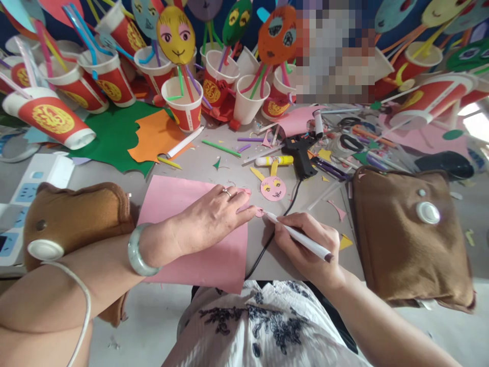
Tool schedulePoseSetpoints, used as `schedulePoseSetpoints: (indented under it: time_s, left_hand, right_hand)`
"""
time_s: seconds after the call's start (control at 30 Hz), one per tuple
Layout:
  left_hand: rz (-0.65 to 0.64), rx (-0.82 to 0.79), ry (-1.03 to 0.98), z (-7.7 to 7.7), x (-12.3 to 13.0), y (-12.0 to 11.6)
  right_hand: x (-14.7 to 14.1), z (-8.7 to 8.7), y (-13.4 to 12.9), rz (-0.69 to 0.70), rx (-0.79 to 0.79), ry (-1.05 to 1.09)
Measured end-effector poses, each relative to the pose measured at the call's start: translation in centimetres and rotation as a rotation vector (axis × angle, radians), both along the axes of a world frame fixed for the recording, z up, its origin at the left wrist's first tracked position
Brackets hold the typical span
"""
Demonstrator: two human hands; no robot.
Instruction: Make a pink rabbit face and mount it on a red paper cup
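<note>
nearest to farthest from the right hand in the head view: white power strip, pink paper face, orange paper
From the right hand:
1. pink paper face, just beyond, slightly left
2. orange paper, farther left
3. white power strip, far left

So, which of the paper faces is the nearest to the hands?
The pink one with yellow ears, flat on the table; the others are farther back, among the cups.

Head cam — fwd/down over both hands
</note>
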State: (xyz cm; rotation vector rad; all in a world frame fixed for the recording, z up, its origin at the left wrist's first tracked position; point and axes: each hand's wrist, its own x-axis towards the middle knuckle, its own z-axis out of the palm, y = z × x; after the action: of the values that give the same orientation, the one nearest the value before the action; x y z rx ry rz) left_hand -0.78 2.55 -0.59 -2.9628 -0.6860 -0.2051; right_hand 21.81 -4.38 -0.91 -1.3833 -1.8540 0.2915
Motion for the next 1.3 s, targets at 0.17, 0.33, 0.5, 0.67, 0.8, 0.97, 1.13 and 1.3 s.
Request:
schedulePoseSetpoints:
  time_s: [0.17,0.33,0.5,0.67,0.8,0.97,1.13,1.3]
  left_hand:
    - [0.001,-0.003,0.005,0.08,-0.02,0.0]
    - [-0.003,0.01,-0.002,0.04,-0.02,0.03]
    - [0.0,0.015,0.009,0.07,-0.02,0.0]
    - [0.002,0.01,0.015,0.16,-0.04,-0.02]
    - [-0.006,0.011,-0.001,0.06,-0.02,0.03]
    - [-0.002,0.006,-0.007,0.01,-0.01,0.04]
    - [-0.003,0.005,0.006,0.09,-0.03,0.01]
    - [-0.001,-0.006,0.013,0.22,0.03,0.03]
  right_hand:
    - [-0.06,0.04,-0.03,-0.007,-0.006,-0.002]
    - [-0.09,0.08,-0.06,-0.016,0.007,-0.005]
    - [-0.02,0.07,-0.06,-0.019,0.007,-0.008]
    - [0.11,0.0,-0.1,-0.009,-0.012,-0.003]
    - [0.14,-0.12,-0.14,-0.015,-0.011,-0.011]
    - [0.1,-0.06,-0.22,-0.019,-0.022,-0.022]
    - [0.22,0.12,-0.25,-0.015,-0.047,-0.038]
    - [0.16,0.19,-0.19,-0.021,-0.034,-0.052]
